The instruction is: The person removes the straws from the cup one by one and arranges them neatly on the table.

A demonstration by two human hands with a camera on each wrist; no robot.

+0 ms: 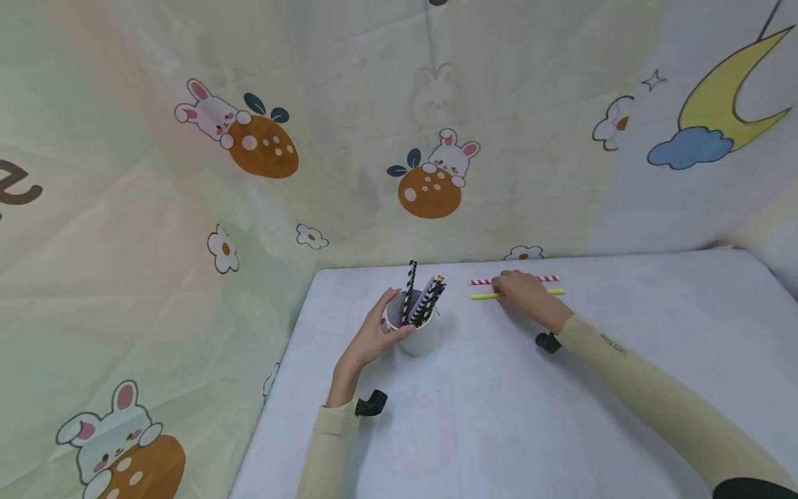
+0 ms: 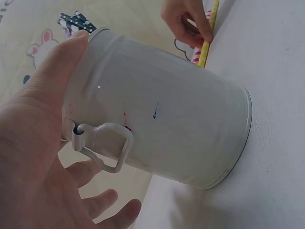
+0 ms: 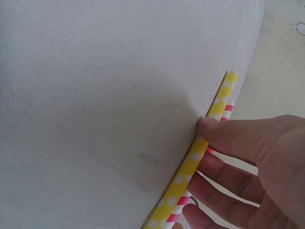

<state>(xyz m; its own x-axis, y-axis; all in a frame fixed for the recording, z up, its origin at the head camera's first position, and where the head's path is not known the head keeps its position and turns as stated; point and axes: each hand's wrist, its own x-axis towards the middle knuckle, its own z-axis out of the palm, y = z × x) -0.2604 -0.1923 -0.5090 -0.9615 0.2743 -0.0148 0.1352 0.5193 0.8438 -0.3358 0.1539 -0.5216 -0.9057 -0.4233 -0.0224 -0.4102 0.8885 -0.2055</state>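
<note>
My left hand [image 1: 374,336] holds a small white metal bucket [image 2: 167,105] near its rim, thumb on one side and fingers around the other. A wire handle [image 2: 116,148] hangs from the bucket's side. Several paper straws [image 1: 429,301], black-and-white patterned and pale purple, stand leaning inside it. To the right, my right hand [image 1: 524,294] reaches down over two straws lying side by side. Its thumb and fingers pinch the yellow straw with white dots [image 3: 193,157]. The red-and-white striped straw [image 3: 182,200] lies just behind, partly covered by the fingers.
The table [image 1: 474,416] is covered in white cloth. Right behind its far edge hangs a pale curtain [image 1: 349,138] printed with rabbits, flowers and a moon. Each wrist carries a small black camera mount, such as the left one [image 1: 371,403].
</note>
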